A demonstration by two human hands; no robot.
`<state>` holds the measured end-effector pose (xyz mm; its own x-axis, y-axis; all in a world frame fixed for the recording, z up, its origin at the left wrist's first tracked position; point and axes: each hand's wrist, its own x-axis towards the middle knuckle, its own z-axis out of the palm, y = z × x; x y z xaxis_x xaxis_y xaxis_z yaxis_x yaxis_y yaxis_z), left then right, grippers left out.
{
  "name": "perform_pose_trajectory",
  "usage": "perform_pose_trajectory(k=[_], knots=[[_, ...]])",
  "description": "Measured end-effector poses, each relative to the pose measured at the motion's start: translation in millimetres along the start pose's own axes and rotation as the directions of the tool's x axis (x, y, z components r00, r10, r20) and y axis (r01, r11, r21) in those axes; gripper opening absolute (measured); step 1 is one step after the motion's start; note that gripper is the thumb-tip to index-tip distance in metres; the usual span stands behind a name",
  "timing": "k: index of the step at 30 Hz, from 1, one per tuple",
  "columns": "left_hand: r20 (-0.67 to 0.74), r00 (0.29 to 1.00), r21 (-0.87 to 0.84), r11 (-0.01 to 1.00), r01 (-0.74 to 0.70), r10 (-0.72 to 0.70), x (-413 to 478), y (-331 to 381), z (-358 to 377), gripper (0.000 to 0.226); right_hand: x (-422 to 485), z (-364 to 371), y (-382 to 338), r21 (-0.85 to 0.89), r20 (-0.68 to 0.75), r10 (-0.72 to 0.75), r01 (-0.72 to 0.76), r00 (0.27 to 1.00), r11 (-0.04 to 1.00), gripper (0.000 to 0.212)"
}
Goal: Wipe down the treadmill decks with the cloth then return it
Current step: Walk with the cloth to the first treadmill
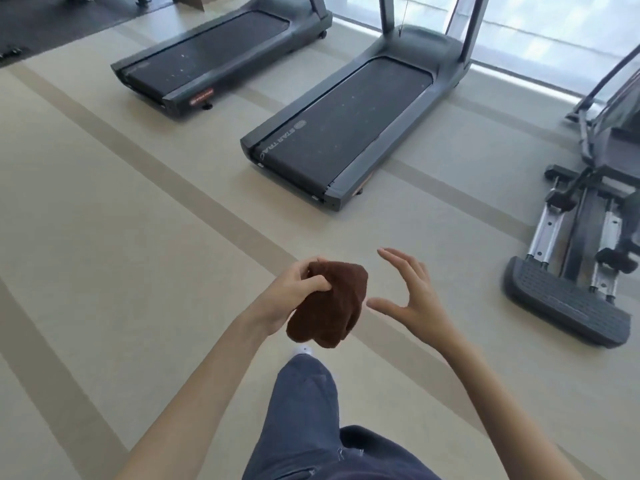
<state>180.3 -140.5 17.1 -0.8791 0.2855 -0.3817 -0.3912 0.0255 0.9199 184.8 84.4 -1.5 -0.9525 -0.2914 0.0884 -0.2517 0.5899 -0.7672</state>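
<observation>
**Cloth held in the left hand ahead of two treadmills**

The left hand [294,292] grips a bunched brown cloth [329,303] at its upper edge, thumb and fingers curled into the fabric; the rest of the cloth hangs below and to the right of the palm, clear of the floor. The right hand [412,299] is spread wide just beside the cloth, fingers straight and thumb extended toward it, with a small gap between thumb tip and fabric; it holds nothing. Beyond both hands, well apart from them, the nearer treadmill [343,133] lies with its dark belt running away toward the window [554,32]; pale specks dot the belt. Farther off, beyond and left of the left hand, stands the second treadmill [214,60], its belt likewise speckled. Right of the right hand is an elliptical trainer [571,271], its ribbed pedal nearest. Below the hands appear a trouser leg [304,403] and the toe of a white shoe [303,349] on the beige striped floor [104,237].
</observation>
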Motion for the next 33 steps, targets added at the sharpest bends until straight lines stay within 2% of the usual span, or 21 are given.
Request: perform_pose_trajectory(k=[3, 5, 7, 9, 11, 14, 17, 19, 21, 23, 25, 26, 27, 29, 31, 33], knots=[[0.11, 0.994, 0.018, 1.0, 0.019, -0.021, 34.8, 26.9, -29.4, 0.022, 52.4, -1.4, 2.6, 0.02, 0.254, 0.007, -0.012, 0.967, 1.0, 0.074], [0.201, 0.98, 0.058, 0.998, -0.014, 0.002, 57.3, 43.8, -51.1, 0.024, 86.8, 1.3, 6.0, 0.057, 0.326, -0.025, 0.007, 0.945, 0.998, 0.059], [0.251, 0.968, 0.094, 0.995, -0.044, 0.019, 76.2, 57.1, -72.0, 0.024, 117.7, 3.7, 6.3, 0.077, 0.316, -0.007, -0.018, 0.949, 0.997, 0.04], [0.215, 0.976, 0.106, 0.993, -0.052, 0.028, 95.2, 65.3, -92.5, 0.022, 144.6, 4.2, 6.2, 0.107, 0.274, 0.052, -0.084, 0.96, 0.991, 0.029], [0.119, 0.992, 0.103, 0.993, -0.055, 0.043, 113.6, 70.3, -109.2, 0.022, 168.3, 2.4, 5.1, 0.148, 0.241, 0.084, -0.122, 0.967, 0.982, 0.026], [-0.001, 0.991, 0.06, 0.989, -0.135, 0.135, 136.6, 80.2, -128.8, 0.035, 204.0, 0.3, 0.8, 0.126, 0.212, 0.084, -0.113, 0.974, 0.986, 0.023], [-0.018, 0.957, 0.214, 0.936, -0.278, 0.288, 153.3, 90.2, -140.8, 0.046, 238.8, -5.6, -3.5, 0.112, 0.186, 0.053, -0.075, 0.981, 0.991, 0.025], [0.029, 0.909, 0.427, 0.817, -0.387, 0.415, 166.4, 97.5, -145.2, 0.056, 261.9, -13.3, -4.1, 0.111, 0.21, 0.021, -0.045, 0.978, 0.993, 0.029], [0.131, 0.861, 0.663, 0.602, -0.444, 0.491, 185.8, 105.1, -146.0, 0.059, 284.5, -21.8, -0.5, 0.098, 0.253, -0.01, -0.015, 0.967, 0.995, 0.031], [0.168, 0.833, 0.813, 0.403, -0.42, 0.528, 205.9, 115.0, -142.2, 0.047, 305.2, -30.7, 5.8, 0.087, 0.303, -0.014, -0.013, 0.953, 0.996, 0.031], [0.155, 0.776, 0.866, 0.293, -0.404, 0.612, 232.1, 127.5, -138.1, 0.024, 329.3, -42.0, 16.9, 0.062, 0.342, -0.032, 0.011, 0.939, 0.998, 0.033], [0.161, 0.756, 0.871, 0.269, -0.412, 0.634, 243.0, 133.0, -136.4, 0.016, 338.8, -46.3, 22.5, 0.04, 0.354, -0.041, 0.029, 0.934, 0.999, 0.035], [0.172, 0.755, 0.861, 0.276, -0.427, 0.632, 257.1, 138.6, -133.5, 0.011, 350.0, -52.6, 29.8, 0.018, 0.353, -0.045, 0.042, 0.934, 0.999, 0.037], [0.173, 0.793, 0.807, 0.377, -0.454, 0.584, 283.1, 147.2, -126.2, 0.008, 369.8, -64.5, 45.4, -0.008, 0.29, -0.047, 0.051, 0.956, 0.999, 0.039], [0.127, 0.846, 0.726, 0.533, -0.435, 0.518, 307.4, 156.6, -116.8, 0.009, 385.5, -74.4, 62.5, -0.065, 0.086, -0.113, 0.119, 0.99, 0.991, 0.037], [0.053, 0.876, 0.613, 0.677, -0.408, 0.48, 331.3, 166.6, -106.1, 0.01, 392.9, -78.9, 80.1, -0.069, -0.131, -0.171, 0.163, 0.977, 0.984, 0.047]])
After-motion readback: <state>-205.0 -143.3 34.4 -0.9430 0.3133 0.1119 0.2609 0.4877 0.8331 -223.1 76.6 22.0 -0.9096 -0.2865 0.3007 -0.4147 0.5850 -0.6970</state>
